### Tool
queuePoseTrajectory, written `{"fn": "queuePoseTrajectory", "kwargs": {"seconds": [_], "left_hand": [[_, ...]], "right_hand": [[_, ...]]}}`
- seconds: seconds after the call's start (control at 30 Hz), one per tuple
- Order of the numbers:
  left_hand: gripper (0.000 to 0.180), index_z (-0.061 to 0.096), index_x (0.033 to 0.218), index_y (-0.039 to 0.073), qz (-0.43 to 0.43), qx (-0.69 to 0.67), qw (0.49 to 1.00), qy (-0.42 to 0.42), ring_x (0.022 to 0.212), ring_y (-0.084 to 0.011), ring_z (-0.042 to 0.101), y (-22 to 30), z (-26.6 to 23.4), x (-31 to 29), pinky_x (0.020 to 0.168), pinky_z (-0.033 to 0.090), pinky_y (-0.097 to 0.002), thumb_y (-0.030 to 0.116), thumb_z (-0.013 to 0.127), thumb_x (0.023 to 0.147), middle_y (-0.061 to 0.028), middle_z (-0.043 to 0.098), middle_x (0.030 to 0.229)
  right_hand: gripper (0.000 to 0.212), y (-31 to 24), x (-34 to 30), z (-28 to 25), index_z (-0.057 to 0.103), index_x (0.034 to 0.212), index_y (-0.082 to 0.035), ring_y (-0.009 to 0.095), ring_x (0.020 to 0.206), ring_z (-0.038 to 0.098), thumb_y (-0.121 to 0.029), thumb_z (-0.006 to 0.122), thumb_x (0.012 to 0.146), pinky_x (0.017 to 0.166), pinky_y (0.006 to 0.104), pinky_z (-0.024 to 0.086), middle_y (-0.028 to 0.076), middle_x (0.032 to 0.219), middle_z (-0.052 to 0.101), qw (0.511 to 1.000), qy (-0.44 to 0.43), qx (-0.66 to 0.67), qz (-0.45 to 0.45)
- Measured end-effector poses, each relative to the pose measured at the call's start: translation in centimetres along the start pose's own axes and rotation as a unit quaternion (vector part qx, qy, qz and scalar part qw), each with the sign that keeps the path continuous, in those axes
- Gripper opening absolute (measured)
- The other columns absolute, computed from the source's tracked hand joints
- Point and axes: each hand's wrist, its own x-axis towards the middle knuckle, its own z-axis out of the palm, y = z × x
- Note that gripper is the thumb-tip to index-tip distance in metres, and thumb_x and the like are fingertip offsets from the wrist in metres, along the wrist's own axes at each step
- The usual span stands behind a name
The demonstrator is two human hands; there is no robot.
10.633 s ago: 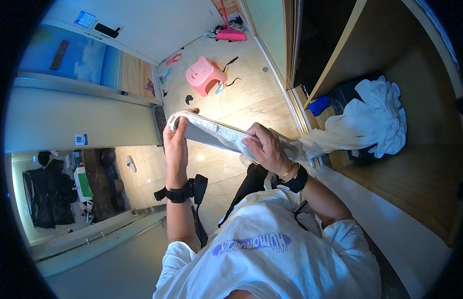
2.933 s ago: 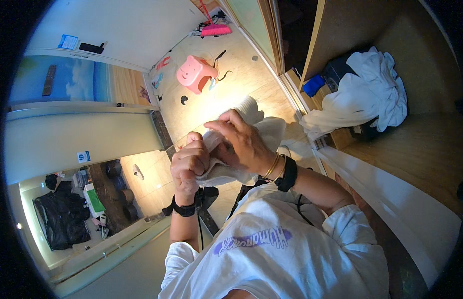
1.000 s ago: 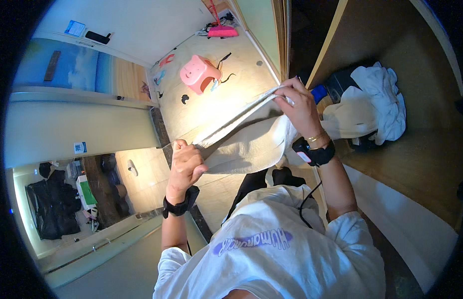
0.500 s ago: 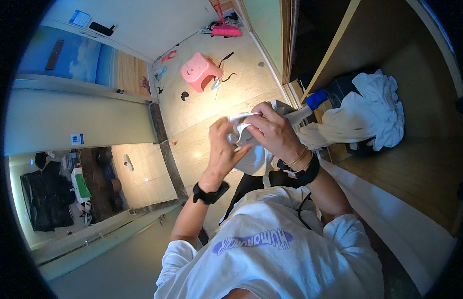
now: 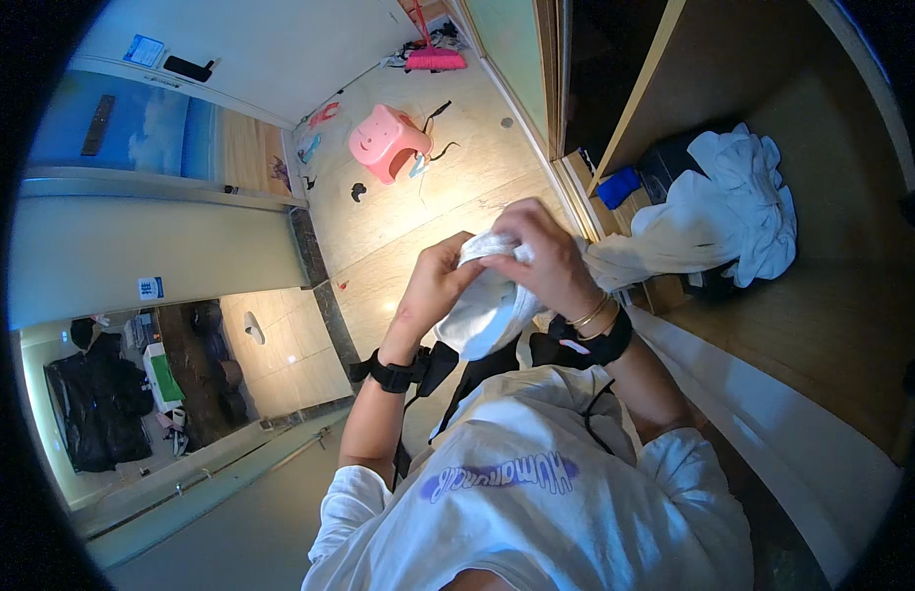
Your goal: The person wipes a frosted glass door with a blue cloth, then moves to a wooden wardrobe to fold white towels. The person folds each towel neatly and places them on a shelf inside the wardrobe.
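A white cloth garment (image 5: 480,313) hangs from both my hands in front of my body, its folded upper edge bunched between them. My left hand (image 5: 434,287) pinches that edge on the left, thumb pointing inward. On the right, my right hand (image 5: 542,258) grips the same edge with curled fingers, slightly blurred. The two thumbs come close together at the bunched band. The garment's lower part drapes loosely and shows a pale blue-grey tint. I cannot make out which kind of garment it is.
To my right, a wooden cabinet (image 5: 822,325) holds a heap of white clothes (image 5: 738,212) and a blue item (image 5: 618,187). Ahead on the tiled floor stands a pink stool (image 5: 386,141), with a pink broom (image 5: 437,59) farther off. A doorway with dark bags (image 5: 98,404) lies at left.
My hands have shifted slightly, and the garment now hangs lower and more open below them. My left fingers have closed on its edge. The view has moved a little.
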Motion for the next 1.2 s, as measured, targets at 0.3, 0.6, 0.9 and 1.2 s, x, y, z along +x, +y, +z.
{"fn": "queuePoseTrajectory", "kwargs": {"seconds": [0.3, 0.6, 0.9, 1.2], "left_hand": [[0.016, 0.05, 0.101, 0.005, -0.003, -0.283, 0.955, 0.088, 0.078, -0.0056, 0.051, -1.0, 0.2, -1.6, 0.07, 0.042, -0.0211, 0.015, 0.051, 0.088, -0.0002, 0.057, 0.088], [0.023, 0.047, 0.11, 0.004, -0.016, -0.381, 0.918, 0.112, 0.086, -0.0083, 0.052, 0.2, 0.5, -2.4, 0.077, 0.042, -0.0233, 0.016, 0.047, 0.089, -0.0033, 0.057, 0.097], [0.025, 0.053, 0.108, 0.001, -0.012, -0.23, 0.968, 0.101, 0.083, -0.0064, 0.05, 0.7, -1.0, -3.7, 0.075, 0.04, -0.0209, 0.015, 0.05, 0.088, -0.0012, 0.055, 0.094], [0.018, 0.058, 0.099, 0.0, 0.091, -0.034, 0.995, -0.005, 0.078, -0.0113, 0.045, 0.4, -1.9, -4.0, 0.07, 0.036, -0.0236, 0.008, 0.053, 0.084, -0.0024, 0.048, 0.083]], "right_hand": [[0.029, 1.5, -1.0, -0.2, 0.049, 0.092, -0.004, 0.011, 0.057, 0.047, -0.016, 0.069, 0.074, 0.054, 0.0244, 0.042, 0.002, 0.064, 0.047, 0.983, 0.005, 0.118, 0.138], [0.046, 1.8, -2.5, 3.3, 0.037, 0.113, -0.007, 0.035, 0.084, 0.057, -0.002, 0.058, 0.073, 0.07, 0.0387, 0.049, 0.016, 0.087, 0.052, 0.99, -0.109, -0.018, 0.093], [0.013, 0.8, -0.7, 1.6, 0.057, 0.088, -0.002, 0.022, 0.077, 0.053, -0.003, 0.059, 0.075, 0.065, 0.0299, 0.047, 0.009, 0.087, 0.048, 0.997, -0.002, 0.072, 0.037], [0.015, 1.9, 0.1, 0.5, 0.057, 0.098, -0.003, 0.011, 0.09, 0.053, -0.005, 0.053, 0.084, 0.076, 0.0232, 0.044, 0.005, 0.106, 0.055, 0.95, -0.065, 0.296, 0.082]]}}
